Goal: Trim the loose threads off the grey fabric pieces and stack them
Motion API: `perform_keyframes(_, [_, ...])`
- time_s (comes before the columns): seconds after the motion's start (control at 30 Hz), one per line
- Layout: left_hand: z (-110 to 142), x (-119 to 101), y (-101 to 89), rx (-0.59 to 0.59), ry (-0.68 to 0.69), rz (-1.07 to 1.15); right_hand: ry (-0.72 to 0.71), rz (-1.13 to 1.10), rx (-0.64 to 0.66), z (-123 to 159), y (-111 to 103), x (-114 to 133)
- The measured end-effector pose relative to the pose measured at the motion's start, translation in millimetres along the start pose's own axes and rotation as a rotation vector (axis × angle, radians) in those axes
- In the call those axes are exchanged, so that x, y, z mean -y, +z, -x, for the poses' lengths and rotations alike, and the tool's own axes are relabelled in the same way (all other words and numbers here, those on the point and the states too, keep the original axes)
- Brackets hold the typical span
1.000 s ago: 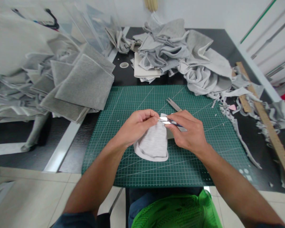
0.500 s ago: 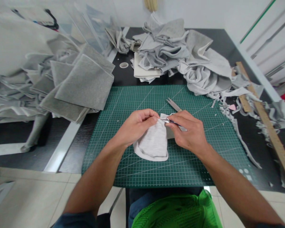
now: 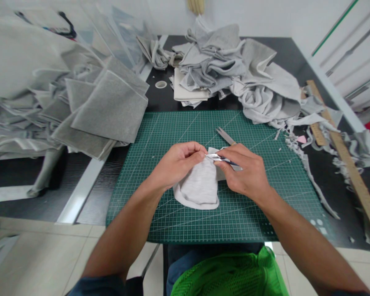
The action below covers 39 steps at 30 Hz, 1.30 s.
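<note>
A small light-grey piece of sewn fabric (image 3: 200,185) with a rounded, thicker lower rim hangs over the cutting mat. My left hand (image 3: 183,160) pinches its top edge between thumb and fingers. In my right hand (image 3: 242,166) is a slim metal tweezer-like tool (image 3: 213,156), its silver tips at the fabric's top edge close to my left fingertips; its exact kind is unclear. Behind the right hand, scissors (image 3: 225,135) lie on the mat with their blades pointing away, handles hidden. A flat greyish piece (image 3: 221,174) shows between the fabric and my right hand.
The green cutting mat (image 3: 179,228) covers the front of a black table. Folded grey fabric pieces (image 3: 111,109) are heaped at left, and more crumpled grey cloth (image 3: 216,61) lies at the back. On the right are wooden rulers (image 3: 351,160) among scraps. A tape roll (image 3: 160,84) sits behind the mat.
The tool's tips have shifted slightly left and turned a little, so more of the silver shows. Both hands stay nearly in place, and the fabric has barely moved.
</note>
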State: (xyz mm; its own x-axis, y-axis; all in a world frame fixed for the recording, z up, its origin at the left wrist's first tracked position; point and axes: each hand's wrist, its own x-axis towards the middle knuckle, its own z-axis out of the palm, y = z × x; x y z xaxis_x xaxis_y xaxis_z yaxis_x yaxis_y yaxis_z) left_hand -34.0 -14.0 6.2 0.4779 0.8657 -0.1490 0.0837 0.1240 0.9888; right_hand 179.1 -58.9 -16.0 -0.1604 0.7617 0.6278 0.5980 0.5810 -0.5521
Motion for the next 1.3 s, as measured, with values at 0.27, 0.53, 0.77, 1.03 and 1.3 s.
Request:
perform_keyframes(0.27, [-0.4,0.2,-0.6,0.000,0.010,-0.022,0.043,0.000,0.004,0.6,-0.5,1.6])
perform_keyframes(0.53, [0.7,-1.6,2.8,0.007,0.002,-0.006,0.053,0.018,0.017,1.0,-1.1,1.2])
perform_keyframes(0.77, [1.0,-1.6,2.5,0.015,-0.011,0.002,0.050,0.030,0.022,1.3,-1.2,0.5])
perform_keyframes(1.03, [0.9,-1.4,3.0,0.029,-0.028,0.024,0.037,0.028,0.021,1.4,-0.5,0.4])
perform_keyframes(1.3, [1.3,-1.7,1.7,0.049,-0.063,0.041,0.037,0.035,0.037,1.6,-1.0,1.3])
